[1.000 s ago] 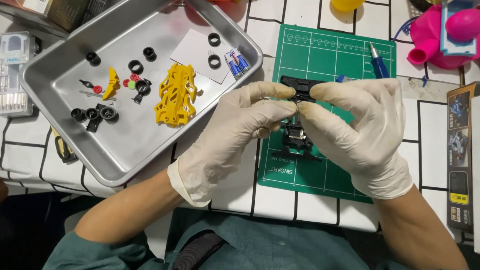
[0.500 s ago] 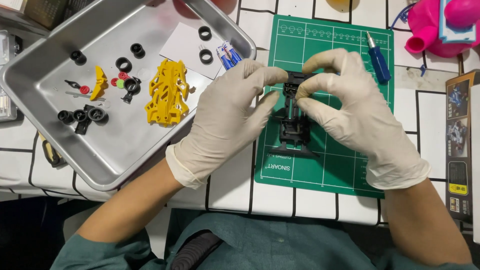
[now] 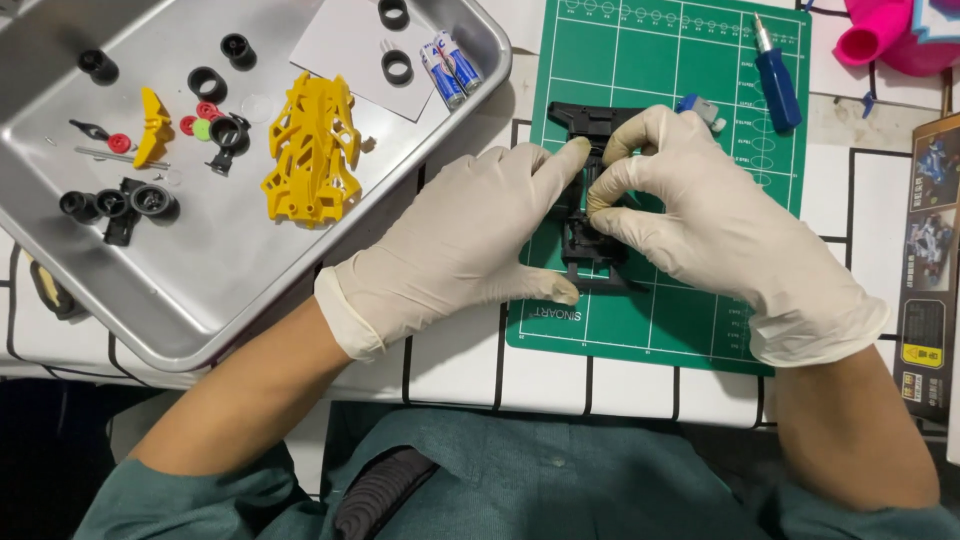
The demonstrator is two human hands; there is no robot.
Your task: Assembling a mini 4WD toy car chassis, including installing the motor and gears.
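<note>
Fingers of the left hand (image 3: 460, 245) lie spread and pressed along the left side of the black toy-car chassis (image 3: 590, 215), which sits on the green cutting mat (image 3: 690, 310) right of the metal tray (image 3: 250, 300) with its yellow body shell (image 3: 312, 150). Right hand (image 3: 700, 225) pinches the chassis' middle with thumb and forefinger. Best keep the left hand pinning it flat while the pinch presses squarely.

The tray (image 3: 190, 300) is lying left of the mat (image 3: 690, 330) on the desk (image 3: 450, 370), holding the body (image 3: 312, 150), wheels (image 3: 110, 205) and batteries (image 3: 448, 66), while the chassis (image 3: 585, 120) and screwdriver (image 3: 776, 80) are lying on the mat.
</note>
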